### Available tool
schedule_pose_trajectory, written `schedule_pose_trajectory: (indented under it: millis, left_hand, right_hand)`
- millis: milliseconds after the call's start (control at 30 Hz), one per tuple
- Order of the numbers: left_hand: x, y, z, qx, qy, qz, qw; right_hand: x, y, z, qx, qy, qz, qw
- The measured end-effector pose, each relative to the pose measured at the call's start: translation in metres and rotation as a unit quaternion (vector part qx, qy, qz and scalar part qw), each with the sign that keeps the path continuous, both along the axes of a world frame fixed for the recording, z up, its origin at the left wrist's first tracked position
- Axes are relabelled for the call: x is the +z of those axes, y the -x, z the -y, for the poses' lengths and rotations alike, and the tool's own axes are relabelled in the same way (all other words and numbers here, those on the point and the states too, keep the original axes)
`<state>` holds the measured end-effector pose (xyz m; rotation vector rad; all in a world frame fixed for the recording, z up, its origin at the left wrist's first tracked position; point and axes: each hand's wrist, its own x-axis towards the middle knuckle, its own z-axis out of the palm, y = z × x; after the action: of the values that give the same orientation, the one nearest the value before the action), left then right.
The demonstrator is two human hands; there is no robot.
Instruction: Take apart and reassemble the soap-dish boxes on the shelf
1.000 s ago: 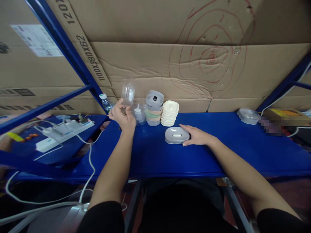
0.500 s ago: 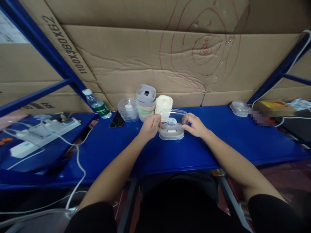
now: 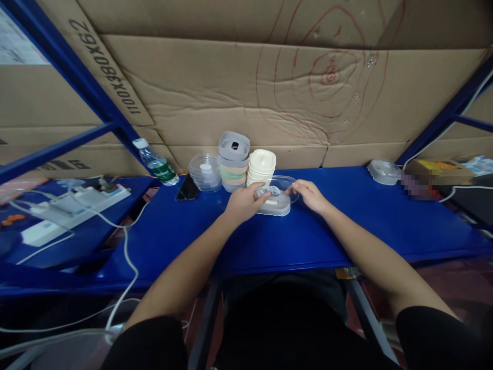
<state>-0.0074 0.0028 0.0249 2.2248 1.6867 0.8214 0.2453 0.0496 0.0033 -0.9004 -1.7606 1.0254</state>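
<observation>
A clear plastic container lies on the blue table, with a pale translucent lid-like piece at its near side. An oval label shows through the middle. My left hand grips the left side, thumb over the top. Fingers of my right hand are pinched on the right rim of the container. Just behind my left hand stands a stack of cream lids. Left of it rises a stack of grey and coloured pieces, then nested clear containers.
A black phone and a green-labelled bottle are at the left of the blue table. A power strip with cables sits farther left. Another clear container stands at the right, near a cardboard box.
My left hand has shifted onto the container's near left side, its thumb now over the top. The container and the pale piece have turned slightly, and my right fingers have closed in on the rim.
</observation>
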Motion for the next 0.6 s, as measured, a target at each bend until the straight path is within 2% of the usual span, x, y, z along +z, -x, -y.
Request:
schedule_pose_trajectory:
  millis: [100, 200, 367, 500, 600]
  left_hand:
    - [-0.002, 0.008, -0.008, 0.028, 0.013, -0.041, 0.999]
    - [-0.004, 0.011, -0.013, 0.051, 0.037, -0.075, 0.995]
    - [-0.004, 0.013, -0.015, 0.056, 0.071, -0.108, 0.99]
    - [-0.004, 0.015, -0.016, 0.012, 0.091, -0.117, 0.989]
    - [-0.004, 0.016, -0.018, 0.01, 0.096, -0.095, 0.991]
  right_hand:
    - [0.0, -0.001, -0.004, 0.013, 0.11, -0.095, 0.989]
    - [0.0, -0.003, -0.007, 0.006, 0.141, -0.113, 0.983]
    - [-0.009, -0.012, -0.014, -0.021, 0.05, 0.006, 0.998]
    - [-0.016, -0.017, -0.016, -0.036, 0.0, 0.142, 0.989]
    - [-0.017, -0.019, -0.016, -0.041, -0.026, 0.191, 0.98]
